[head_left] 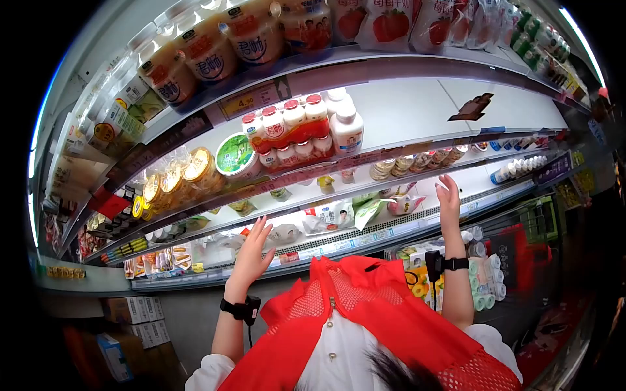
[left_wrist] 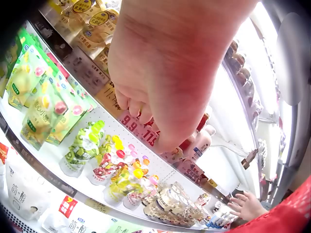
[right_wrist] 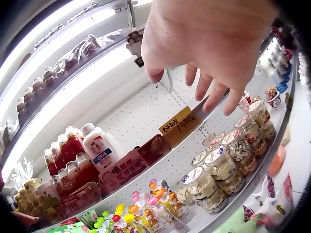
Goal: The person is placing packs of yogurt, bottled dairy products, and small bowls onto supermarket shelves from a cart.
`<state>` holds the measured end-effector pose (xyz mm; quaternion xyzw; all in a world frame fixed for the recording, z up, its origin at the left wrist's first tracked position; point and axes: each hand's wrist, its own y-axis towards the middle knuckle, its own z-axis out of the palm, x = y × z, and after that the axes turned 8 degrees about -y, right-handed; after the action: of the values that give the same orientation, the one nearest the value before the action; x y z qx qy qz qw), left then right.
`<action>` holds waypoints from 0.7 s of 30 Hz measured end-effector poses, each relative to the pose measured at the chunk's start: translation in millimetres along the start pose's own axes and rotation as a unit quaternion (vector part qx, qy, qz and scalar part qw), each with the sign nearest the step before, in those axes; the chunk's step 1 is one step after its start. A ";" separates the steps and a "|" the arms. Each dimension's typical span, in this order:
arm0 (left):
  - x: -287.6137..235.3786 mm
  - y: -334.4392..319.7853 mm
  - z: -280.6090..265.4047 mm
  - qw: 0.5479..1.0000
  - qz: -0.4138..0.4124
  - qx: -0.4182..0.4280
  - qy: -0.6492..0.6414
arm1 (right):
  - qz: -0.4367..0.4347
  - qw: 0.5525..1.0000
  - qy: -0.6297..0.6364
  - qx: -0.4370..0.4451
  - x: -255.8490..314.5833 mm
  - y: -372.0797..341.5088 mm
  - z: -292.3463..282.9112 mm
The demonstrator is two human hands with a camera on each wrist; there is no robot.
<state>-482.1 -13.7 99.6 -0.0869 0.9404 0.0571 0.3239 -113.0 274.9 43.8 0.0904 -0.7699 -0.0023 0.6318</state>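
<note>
Both hands are raised before a chilled shelf and hold nothing. The left hand (head_left: 250, 255) has its fingers spread and pointing up, below a green-lidded tub (head_left: 236, 155) and yellow-lidded tubs (head_left: 199, 165). In the left wrist view, the left hand (left_wrist: 165, 68) overlaps the shelf's price strip (left_wrist: 138, 127). The right hand (head_left: 448, 205) is lifted with fingers extended, right of a red-wrapped pack of small bottles (head_left: 297, 130) and a white bottle (head_left: 347, 130). From the right wrist, the right hand (right_wrist: 206, 48) appears over a yellow price label (right_wrist: 181, 125) and lidded jars (right_wrist: 200, 183).
Large drink bottles (head_left: 251, 39) and strawberry-print bags (head_left: 390, 25) line the upper shelf. Pouches with coloured caps (right_wrist: 155, 204) and white bags (head_left: 329, 216) sit lower. A dark clip (head_left: 473, 107) shows on the shelf's back. A cart with goods (head_left: 486, 280) stands at right; cartons (head_left: 134, 311) are lower left.
</note>
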 end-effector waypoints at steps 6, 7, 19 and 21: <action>15.3 -49.1 -2.2 0.998 0.048 0.046 -0.012 | 0.036 0.997 -0.060 -0.029 -18.7 -122.5 18.1; 15.7 -57.2 -0.3 0.997 0.059 0.054 -0.017 | 0.047 0.996 -0.072 -0.024 -13.7 -145.2 26.2; -23.4 -138.5 54.7 0.964 0.069 0.253 -0.034 | 0.072 0.967 -0.243 -0.003 -26.6 -329.1 -45.9; -37.7 -140.5 81.1 0.956 0.121 0.268 -0.018 | 0.075 0.957 -0.281 -0.023 -27.6 -346.0 -68.1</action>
<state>-376.2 -133.2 52.2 0.1182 0.9188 -0.1569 0.3424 5.6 -54.0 -10.1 0.0139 -0.9206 0.0019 0.3903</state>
